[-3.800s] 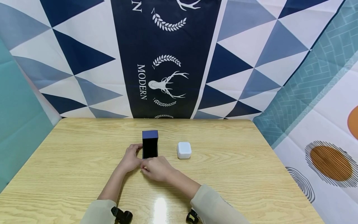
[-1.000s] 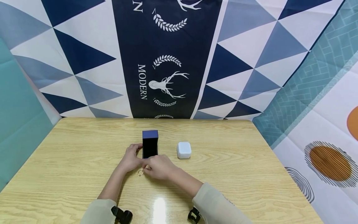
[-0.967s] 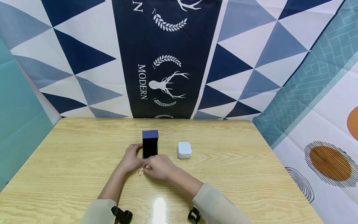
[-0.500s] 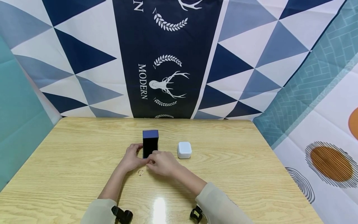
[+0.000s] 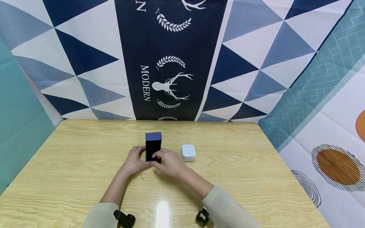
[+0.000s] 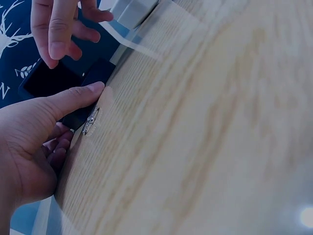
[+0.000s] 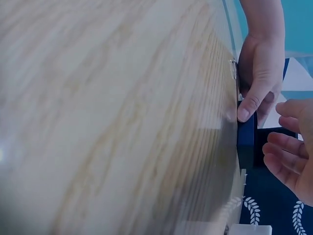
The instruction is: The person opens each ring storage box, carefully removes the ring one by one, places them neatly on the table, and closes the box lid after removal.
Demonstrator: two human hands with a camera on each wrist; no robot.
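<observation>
A dark blue ring box stands on the table with its lid raised, showing a black lining. My left hand holds its left side and front, the thumb lying along the box front in the right wrist view. Over the box's front right hovers my right hand, fingers spread and loosely bent. Nothing shows between those fingers in the left wrist view. A thin ring lies on the table in front of the box; small clear stones on the ring show up close. The box's inside is partly hidden.
To the right of the box sits a small white rounded cube, close to my right hand. The wooden table runs back to a patterned cloth. Black wrist cameras sit at both sleeves.
The ring, out of sight at first, came into view on the table as my right hand shifted right and away from me. Its fingers have loosened and spread. My left hand stayed put.
</observation>
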